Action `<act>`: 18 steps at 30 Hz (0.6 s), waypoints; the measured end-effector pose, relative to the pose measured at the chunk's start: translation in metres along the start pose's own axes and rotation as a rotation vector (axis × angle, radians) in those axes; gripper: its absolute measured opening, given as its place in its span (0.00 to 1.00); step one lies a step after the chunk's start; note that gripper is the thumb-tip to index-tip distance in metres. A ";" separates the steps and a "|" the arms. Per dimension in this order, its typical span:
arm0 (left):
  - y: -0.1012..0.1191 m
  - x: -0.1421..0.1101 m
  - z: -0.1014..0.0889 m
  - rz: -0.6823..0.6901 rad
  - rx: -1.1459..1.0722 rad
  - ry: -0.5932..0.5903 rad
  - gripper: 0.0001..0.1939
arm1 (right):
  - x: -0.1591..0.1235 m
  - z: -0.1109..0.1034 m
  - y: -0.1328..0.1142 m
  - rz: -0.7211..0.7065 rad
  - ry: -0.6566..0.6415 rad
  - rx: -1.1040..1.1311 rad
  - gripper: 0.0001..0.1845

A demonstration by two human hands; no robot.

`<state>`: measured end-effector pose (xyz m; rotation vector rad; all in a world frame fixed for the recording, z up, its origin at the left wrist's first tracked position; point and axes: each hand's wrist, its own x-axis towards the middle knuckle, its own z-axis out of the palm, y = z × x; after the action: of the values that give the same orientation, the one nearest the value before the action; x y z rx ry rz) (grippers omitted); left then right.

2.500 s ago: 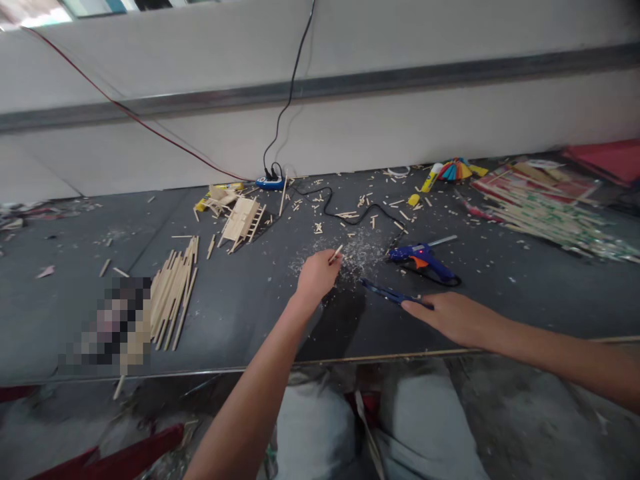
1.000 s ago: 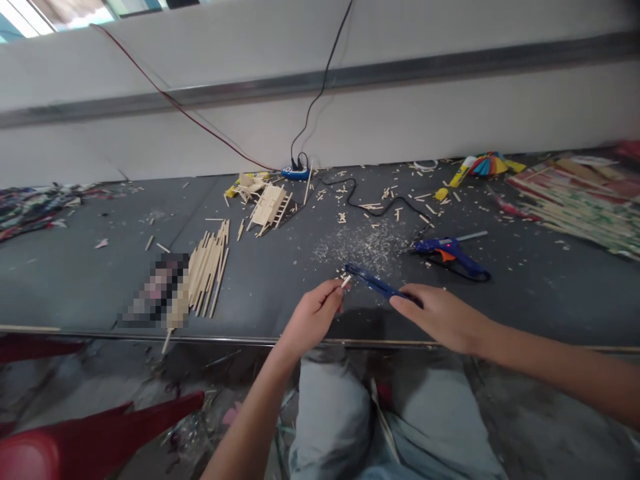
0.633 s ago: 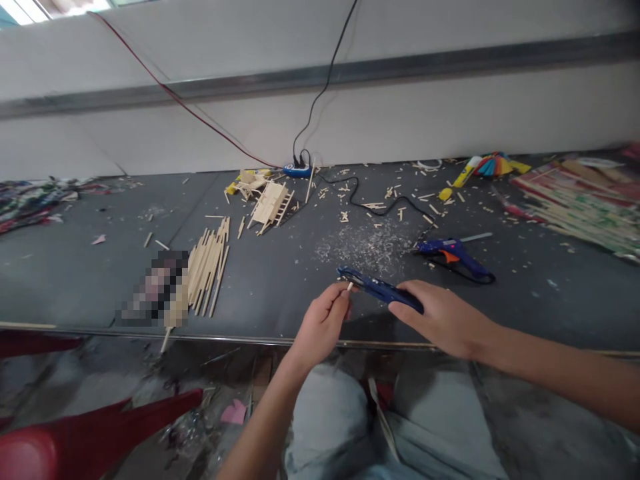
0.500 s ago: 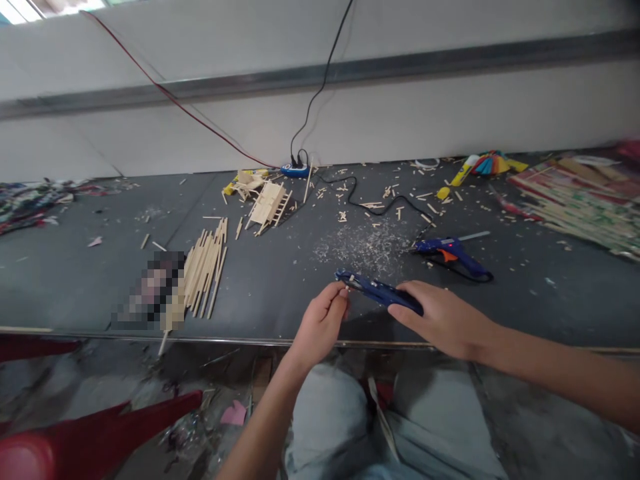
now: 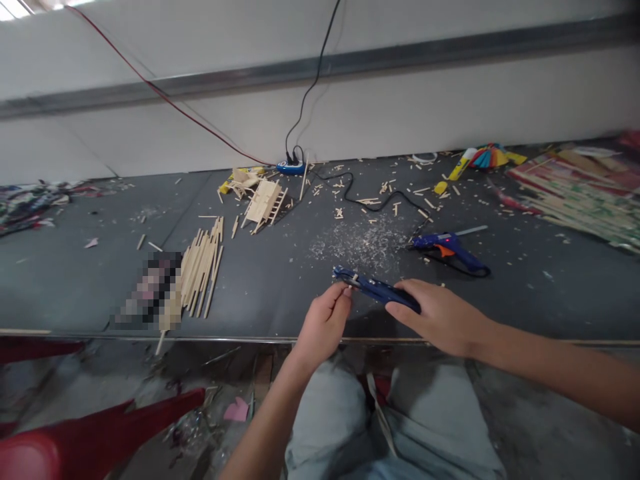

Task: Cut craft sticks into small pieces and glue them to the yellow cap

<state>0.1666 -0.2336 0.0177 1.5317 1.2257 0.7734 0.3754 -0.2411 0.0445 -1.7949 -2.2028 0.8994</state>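
Observation:
Above the table's front edge, my right hand (image 5: 440, 317) is wrapped round the handles of a dark blue hand cutter (image 5: 377, 288), whose jaws point left. My left hand (image 5: 327, 317) is closed in a pinch at the jaw end, on what looks like a short piece of thin wooden stick (image 5: 355, 279); most of it is hidden by the fingers and the tool. To the left of my hands lies a bundle of thin wooden sticks (image 5: 203, 267). Farther back rests a small model built of sticks (image 5: 265, 201).
A blue glue gun (image 5: 450, 250) lies on the dark table (image 5: 270, 280) to the right, its black cord running to a blue power socket (image 5: 291, 167). Stick offcuts and white crumbs litter the middle. A red stool (image 5: 90, 427) stands low at left.
The view has shifted slightly. Both hands keep nearly the same pose, with the cutter still in my right hand and my left fingers at its jaws.

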 end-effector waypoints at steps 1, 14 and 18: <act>0.000 0.000 0.000 0.004 0.008 0.001 0.15 | 0.000 0.000 0.000 -0.001 0.002 -0.001 0.26; -0.007 0.001 0.007 -0.005 0.135 0.055 0.16 | 0.008 0.011 0.008 -0.023 -0.026 -0.075 0.27; -0.013 0.002 0.008 -0.034 0.132 0.070 0.17 | 0.013 0.014 0.011 -0.020 -0.037 -0.080 0.29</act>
<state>0.1702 -0.2346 0.0029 1.5969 1.3750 0.7419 0.3742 -0.2328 0.0243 -1.8008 -2.3074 0.8590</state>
